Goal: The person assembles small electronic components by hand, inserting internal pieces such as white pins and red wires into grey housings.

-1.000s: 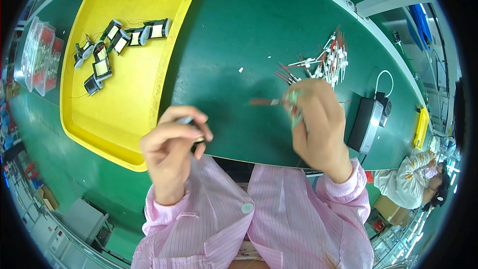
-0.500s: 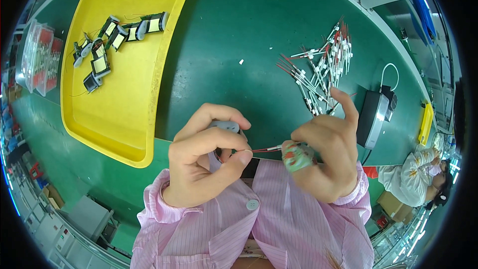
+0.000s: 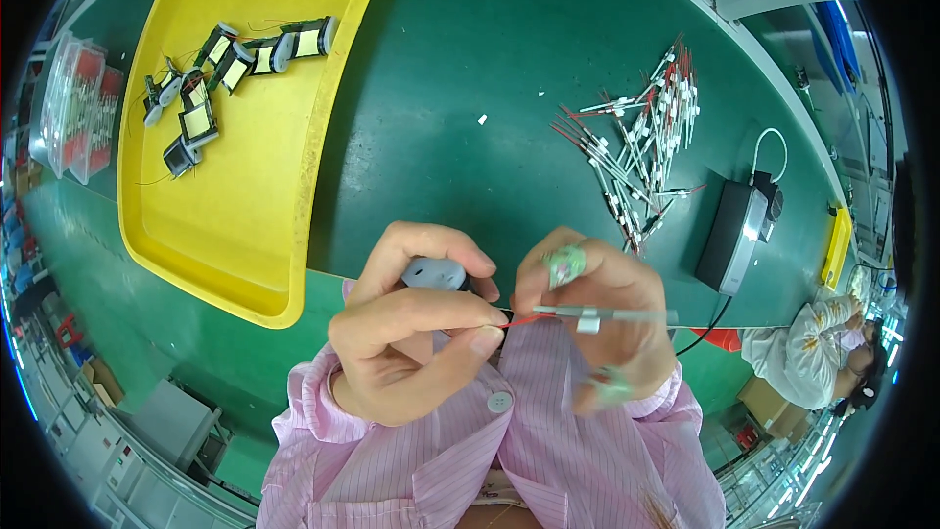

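My left hand is closed around a small grey coil part, held close to my chest. My right hand, with green tape on two fingertips, pinches a thin grey sleeved wire component whose red lead reaches across to my left thumb and forefinger. Both hands meet over the near edge of the green table.
A yellow tray at the left holds several small coil parts. A pile of sleeved red-tipped wires lies at the right, beside a black box with a white cable. Clear plastic containers sit far left. Another person is at the lower right.
My right hand came back from the wire pile with one wire and met my left hand near my chest. Both hands have drawn closer, the red lead now at my left fingers.
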The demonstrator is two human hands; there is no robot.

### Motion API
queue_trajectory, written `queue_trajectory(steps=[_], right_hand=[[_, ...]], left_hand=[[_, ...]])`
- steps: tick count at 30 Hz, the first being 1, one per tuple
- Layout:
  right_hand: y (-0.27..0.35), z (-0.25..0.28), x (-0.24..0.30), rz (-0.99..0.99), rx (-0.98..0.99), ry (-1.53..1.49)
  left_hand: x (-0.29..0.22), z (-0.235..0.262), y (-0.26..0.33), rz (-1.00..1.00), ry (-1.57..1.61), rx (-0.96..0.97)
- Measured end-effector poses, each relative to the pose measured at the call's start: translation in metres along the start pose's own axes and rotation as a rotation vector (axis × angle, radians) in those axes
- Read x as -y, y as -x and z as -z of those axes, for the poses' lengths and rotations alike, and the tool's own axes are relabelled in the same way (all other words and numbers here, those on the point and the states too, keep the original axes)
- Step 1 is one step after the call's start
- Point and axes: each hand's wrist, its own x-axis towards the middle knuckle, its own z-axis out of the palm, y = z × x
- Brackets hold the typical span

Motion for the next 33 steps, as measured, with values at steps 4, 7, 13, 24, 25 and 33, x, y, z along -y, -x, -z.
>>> queue_trajectory(steps=[4, 7, 13, 24, 25, 33], right_hand=[[0.0, -0.012, -0.003, 0.17, -0.149, 0.478], [0.001, -0.016, 0.0, 0.13, -0.205, 0.548], [0.001, -0.017, 0.005, 0.069, -0.246, 0.551], [-0.001, -0.014, 0.008, 0.1, -0.227, 0.598], [0.0, -0.013, 0.009, 0.121, -0.206, 0.616], [-0.004, -0.018, 0.003, 0.223, -0.362, 0.481]], left_hand=[[-0.002, 0.0, 0.003, 0.022, -0.067, 0.056], [-0.003, 0.003, 0.001, -0.006, -0.153, 0.112], [-0.001, 0.004, 0.0, -0.046, -0.172, 0.048], [0.001, 0.005, 0.0, -0.036, -0.128, 0.067], [-0.002, 0.005, 0.0, -0.035, -0.129, 0.066], [0.01, 0.003, 0.005, -0.156, -0.226, 0.108]])
